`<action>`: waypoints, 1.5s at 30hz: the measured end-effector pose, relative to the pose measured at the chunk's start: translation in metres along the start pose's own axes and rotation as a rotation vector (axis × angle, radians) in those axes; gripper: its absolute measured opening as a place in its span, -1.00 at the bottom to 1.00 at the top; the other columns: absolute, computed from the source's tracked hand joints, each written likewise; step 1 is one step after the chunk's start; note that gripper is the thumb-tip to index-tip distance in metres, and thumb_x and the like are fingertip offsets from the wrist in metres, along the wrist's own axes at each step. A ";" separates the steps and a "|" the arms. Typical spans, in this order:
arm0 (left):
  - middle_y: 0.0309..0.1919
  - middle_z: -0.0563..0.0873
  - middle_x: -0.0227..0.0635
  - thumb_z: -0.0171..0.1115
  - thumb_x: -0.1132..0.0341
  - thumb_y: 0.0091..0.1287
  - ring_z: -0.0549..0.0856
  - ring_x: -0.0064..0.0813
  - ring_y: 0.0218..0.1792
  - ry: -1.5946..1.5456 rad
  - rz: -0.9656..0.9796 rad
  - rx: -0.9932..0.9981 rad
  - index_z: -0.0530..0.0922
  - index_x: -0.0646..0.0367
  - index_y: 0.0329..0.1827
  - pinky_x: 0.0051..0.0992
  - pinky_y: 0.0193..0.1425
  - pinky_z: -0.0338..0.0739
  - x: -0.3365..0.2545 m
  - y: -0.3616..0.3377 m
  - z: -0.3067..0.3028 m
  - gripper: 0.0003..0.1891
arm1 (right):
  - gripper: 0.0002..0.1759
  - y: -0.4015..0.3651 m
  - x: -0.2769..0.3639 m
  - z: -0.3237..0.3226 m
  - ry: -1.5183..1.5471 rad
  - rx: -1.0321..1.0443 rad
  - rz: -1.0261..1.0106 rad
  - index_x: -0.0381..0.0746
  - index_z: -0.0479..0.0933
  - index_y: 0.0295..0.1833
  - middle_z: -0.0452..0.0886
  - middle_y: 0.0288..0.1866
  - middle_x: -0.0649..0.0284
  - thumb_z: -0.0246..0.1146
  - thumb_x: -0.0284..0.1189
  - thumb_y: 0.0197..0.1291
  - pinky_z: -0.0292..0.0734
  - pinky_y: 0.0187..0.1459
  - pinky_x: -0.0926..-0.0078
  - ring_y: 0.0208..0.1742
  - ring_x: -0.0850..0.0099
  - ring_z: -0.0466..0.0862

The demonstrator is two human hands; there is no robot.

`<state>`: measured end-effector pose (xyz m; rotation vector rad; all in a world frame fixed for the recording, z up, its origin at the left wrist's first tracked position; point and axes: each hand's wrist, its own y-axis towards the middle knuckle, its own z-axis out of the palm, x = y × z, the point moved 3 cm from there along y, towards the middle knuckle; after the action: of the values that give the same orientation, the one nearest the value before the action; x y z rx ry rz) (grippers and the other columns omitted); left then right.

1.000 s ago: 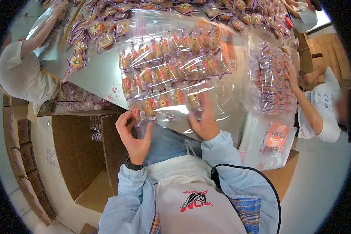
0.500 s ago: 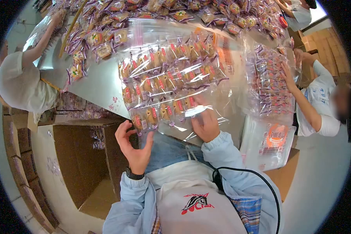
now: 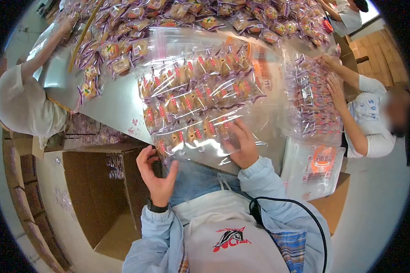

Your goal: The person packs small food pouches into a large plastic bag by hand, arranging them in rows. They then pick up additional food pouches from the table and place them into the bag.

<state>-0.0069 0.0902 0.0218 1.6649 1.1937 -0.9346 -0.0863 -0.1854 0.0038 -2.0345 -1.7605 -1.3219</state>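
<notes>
A large clear plastic bag (image 3: 168, 42) lies on the metal table, with rows of small wrapped pastries (image 3: 187, 102) inside it. At the bag's lower left corner is my left hand (image 3: 158, 176), its thumb and fingers spread in a wide curve beside the last pastry of the front row. My right hand (image 3: 243, 148) rests against the right end of that same row, fingers apart and lying along the film. Neither hand grips anything that I can see. Glare on the plastic hides some of the wrappers.
Loose wrapped pastries (image 3: 177, 11) are heaped across the table's far side. At right a co-worker's hands (image 3: 336, 91) touch another filled bag (image 3: 312, 107), above a stack of flat bags (image 3: 316, 168). An open cardboard box (image 3: 95, 191) stands below left. Another person (image 3: 25, 100) works at left.
The bag of pastries has shifted slightly down toward me. My right hand's fingers are more spread; my left hand has barely moved. The right co-worker's second hand has come onto their bag.
</notes>
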 end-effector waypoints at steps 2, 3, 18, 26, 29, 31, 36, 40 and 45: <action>0.33 0.48 -0.11 0.64 0.39 0.02 0.55 -0.21 0.29 0.084 0.055 0.000 0.35 0.29 0.46 -0.23 0.43 0.42 -0.002 0.000 0.000 -0.10 | -0.22 -0.005 -0.005 0.002 0.043 -0.023 0.052 -0.23 0.48 0.45 0.43 0.53 -0.16 0.49 -0.60 0.05 0.50 0.45 0.11 0.54 -0.10 0.47; 0.33 0.48 -0.10 0.65 0.36 0.01 0.54 -0.20 0.30 0.075 0.065 -0.005 0.34 0.30 0.46 -0.21 0.46 0.39 -0.003 0.000 0.001 -0.08 | -0.21 -0.005 -0.005 0.001 0.050 -0.054 0.037 -0.24 0.47 0.46 0.43 0.53 -0.16 0.50 -0.60 0.04 0.47 0.47 0.10 0.55 -0.10 0.45; 0.20 0.54 -0.09 0.39 -0.38 0.28 0.55 -0.16 0.27 -0.248 0.159 -0.186 0.46 0.30 0.29 -0.17 0.45 0.37 0.022 -0.001 -0.006 -0.11 | -0.61 0.038 0.075 -0.143 -0.043 -0.235 -0.441 -0.18 0.68 0.01 0.77 -0.09 0.08 0.37 -0.69 0.03 0.68 -0.08 0.24 -0.12 0.17 0.78; 0.14 0.55 -0.12 0.40 -0.24 0.35 0.54 -0.19 0.23 -0.241 0.128 -0.147 0.48 0.28 0.24 -0.20 0.41 0.37 0.021 0.014 0.005 -0.26 | 0.10 0.279 -0.137 -0.136 -0.409 -0.019 -0.012 -0.03 0.25 0.66 0.35 0.57 -0.03 0.55 0.13 0.09 0.37 0.52 0.04 0.57 -0.12 0.36; 0.13 0.56 -0.11 0.40 -0.19 0.38 0.55 -0.19 0.22 -0.193 0.109 -0.166 0.49 0.29 0.21 -0.21 0.41 0.37 0.028 0.016 0.000 -0.31 | 0.25 0.326 -0.183 -0.095 -0.500 0.090 0.102 0.19 0.17 0.71 0.14 0.72 -0.01 0.55 0.31 -0.07 0.25 0.56 -0.21 0.69 -0.14 0.16; 0.12 0.58 -0.17 0.36 -0.14 0.41 0.55 -0.24 0.21 -0.143 0.083 -0.153 0.51 0.31 0.20 -0.23 0.41 0.36 0.025 0.018 -0.004 -0.36 | 0.33 0.353 -0.221 -0.069 -0.652 0.101 0.178 0.29 0.13 0.72 -0.03 0.77 -0.02 0.52 0.41 -0.18 0.16 0.52 -0.47 0.74 -0.15 0.03; 0.11 0.59 -0.17 0.36 -0.11 0.43 0.56 -0.25 0.18 -0.094 0.042 -0.178 0.51 0.31 0.20 -0.24 0.39 0.38 0.025 0.028 -0.005 -0.38 | 0.46 0.377 -0.231 -0.035 -0.776 -0.078 0.390 0.37 0.00 0.75 -0.37 0.84 0.05 0.49 0.51 -0.30 0.02 0.42 -0.79 0.80 -0.11 -0.29; 0.10 0.59 -0.16 0.41 -0.09 0.41 0.57 -0.23 0.17 -0.038 0.021 -0.123 0.52 0.29 0.13 -0.21 0.38 0.39 0.031 0.038 -0.011 -0.42 | 0.21 0.401 -0.251 -0.021 -0.792 -0.072 0.345 0.25 0.31 0.65 -0.21 0.81 0.01 0.55 0.32 -0.20 0.27 0.42 -0.58 0.72 -0.32 -0.07; 0.06 0.61 -0.17 0.42 0.09 0.43 0.57 -0.23 0.13 -0.089 0.029 -0.058 0.54 0.27 0.06 -0.21 0.37 0.39 0.025 0.042 -0.002 -0.57 | -0.03 0.389 -0.232 -0.022 -0.872 -0.062 0.291 0.01 0.50 0.48 0.21 0.62 -0.14 0.55 0.15 -0.07 0.45 0.43 -0.18 0.50 -0.35 0.34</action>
<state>0.0405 0.0928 0.0089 1.5748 1.1235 -0.9379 0.2527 -0.4859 0.0222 -3.0287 -1.5446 -0.4023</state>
